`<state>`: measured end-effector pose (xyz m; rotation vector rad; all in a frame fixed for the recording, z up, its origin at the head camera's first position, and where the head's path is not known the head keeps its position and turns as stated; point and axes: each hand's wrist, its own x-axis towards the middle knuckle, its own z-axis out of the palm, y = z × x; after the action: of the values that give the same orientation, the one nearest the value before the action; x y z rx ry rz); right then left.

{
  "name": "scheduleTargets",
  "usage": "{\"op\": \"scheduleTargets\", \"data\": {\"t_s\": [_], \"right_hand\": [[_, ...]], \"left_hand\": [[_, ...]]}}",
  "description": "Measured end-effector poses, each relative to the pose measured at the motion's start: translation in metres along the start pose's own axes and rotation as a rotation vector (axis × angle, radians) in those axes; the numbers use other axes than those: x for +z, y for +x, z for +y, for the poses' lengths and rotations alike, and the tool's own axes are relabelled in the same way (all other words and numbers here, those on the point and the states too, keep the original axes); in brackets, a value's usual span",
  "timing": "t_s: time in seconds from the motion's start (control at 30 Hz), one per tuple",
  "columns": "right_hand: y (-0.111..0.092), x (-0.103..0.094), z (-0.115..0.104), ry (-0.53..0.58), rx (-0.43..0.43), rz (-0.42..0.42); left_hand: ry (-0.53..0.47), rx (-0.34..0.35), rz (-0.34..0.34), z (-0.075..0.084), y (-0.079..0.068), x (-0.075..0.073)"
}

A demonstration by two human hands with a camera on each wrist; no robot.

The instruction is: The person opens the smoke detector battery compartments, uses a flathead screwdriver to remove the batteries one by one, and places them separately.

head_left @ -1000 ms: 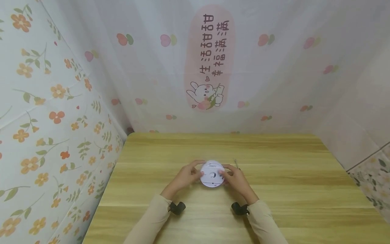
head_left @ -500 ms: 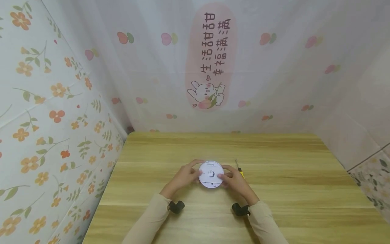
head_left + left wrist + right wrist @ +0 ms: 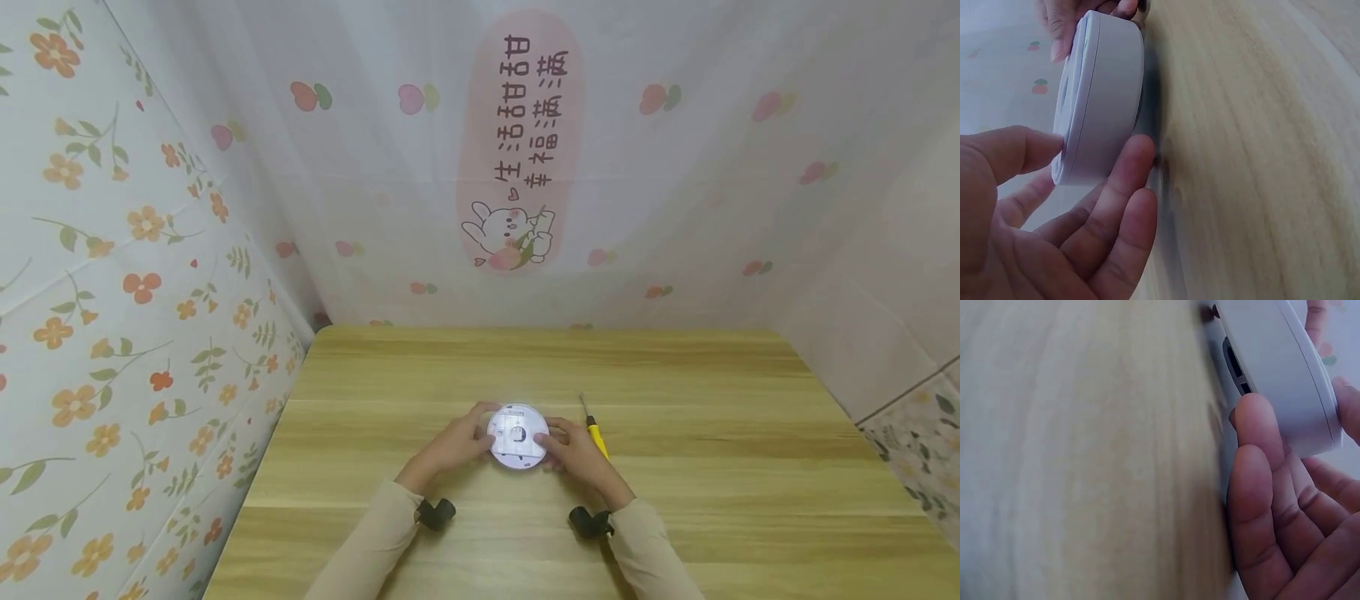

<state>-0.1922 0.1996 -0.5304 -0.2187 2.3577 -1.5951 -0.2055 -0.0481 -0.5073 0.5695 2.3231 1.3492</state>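
Note:
Both hands hold a white, round, drum-shaped device (image 3: 517,454) over the middle of the table, its flat face with printed labels and a central round opening turned up. My left hand (image 3: 459,443) grips the left side, its thumb on the top rim and other fingers under the edge in the left wrist view. At the right side my right hand (image 3: 577,450) pinches the white device (image 3: 1288,375) between thumb and curled fingers. Dark slots show along its underside there. A screwdriver (image 3: 595,432) with a yellow handle lies just beyond the right hand, its handle end hidden.
The wood-grain table (image 3: 420,367) extends around the hands on all sides. A white printed curtain (image 3: 360,167) hangs behind its far edge, and a flowered sheet (image 3: 150,333) hangs on the left. Black wrist cameras (image 3: 437,514) sit at both cuffs.
The white device has shifted slightly left and then toward me, with both hands still on it. More of the screwdriver's yellow handle now shows beside the right hand.

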Motion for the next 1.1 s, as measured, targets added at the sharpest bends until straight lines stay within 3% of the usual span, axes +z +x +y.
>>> {"op": "scheduleTargets", "data": {"t_s": [0.63,0.83,1.1], "right_hand": [[-0.0008,0.0006,-0.0014,-0.092,0.019,0.005],[-0.0030,0.0035,-0.0009,-0.200,0.032,0.023],[-0.0066,0.0062,-0.0046,-0.213,0.028,0.015]], "left_hand": [[0.044,-0.007,-0.087,-0.0026,0.0025,-0.0056],[0.127,0.007,-0.059,-0.0034,-0.0003,-0.0053],[0.302,0.002,0.025,-0.0009,0.0009,0.0000]]}}
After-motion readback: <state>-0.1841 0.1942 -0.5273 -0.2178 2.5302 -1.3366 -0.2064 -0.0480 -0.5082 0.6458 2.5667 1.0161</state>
